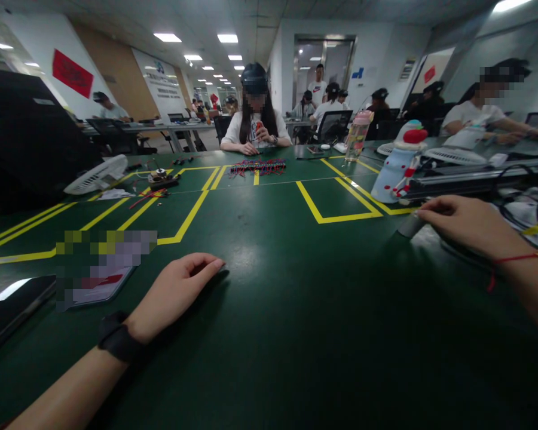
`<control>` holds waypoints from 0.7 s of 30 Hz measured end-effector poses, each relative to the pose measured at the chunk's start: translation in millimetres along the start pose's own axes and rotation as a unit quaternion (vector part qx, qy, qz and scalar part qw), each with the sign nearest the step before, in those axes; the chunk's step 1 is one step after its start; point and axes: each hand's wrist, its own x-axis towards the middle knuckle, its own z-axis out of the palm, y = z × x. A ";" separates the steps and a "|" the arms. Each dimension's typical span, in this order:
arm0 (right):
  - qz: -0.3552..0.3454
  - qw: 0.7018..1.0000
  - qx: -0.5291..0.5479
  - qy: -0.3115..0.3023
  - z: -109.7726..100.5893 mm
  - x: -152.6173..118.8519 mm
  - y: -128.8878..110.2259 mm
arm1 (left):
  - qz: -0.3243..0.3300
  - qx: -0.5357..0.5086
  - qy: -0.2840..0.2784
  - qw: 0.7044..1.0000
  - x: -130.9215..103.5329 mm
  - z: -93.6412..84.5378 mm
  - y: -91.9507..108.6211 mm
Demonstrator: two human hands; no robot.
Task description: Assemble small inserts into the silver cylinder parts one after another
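My left hand [179,292] rests low over the green table [269,334], thumb and forefinger pressed together. A tiny dark tip shows at those fingertips, too small to name. On the right, my right hand [470,224] pinches a small grey cylinder [411,226] by its upper end, tilted and close to the tabletop. A light-blue snowman-shaped bottle [388,176] with a red and white top stands just beyond that hand. The other fingers of both hands are curled and partly hidden.
Two phones, a black one [15,310] and a pale one [103,286], lie at left. Small electronic parts [159,176] and wires sit farther back. A bundle of coloured wires [257,167] lies before a seated person [255,119]. Black cables [529,203] crowd the right edge.
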 end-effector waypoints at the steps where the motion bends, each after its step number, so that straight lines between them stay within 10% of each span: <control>1: 0.009 1.000 0.013 0.009 -0.8 -0.9 0.6 | 0.001 -0.002 -0.001 1.000 0.0 0.0 -0.5; 21: 0.055 0.990 0.127 -0.039 2.3 -0.9 -0.8 | 0.010 -0.006 0.000 1.000 -2.6 0.2 -3.1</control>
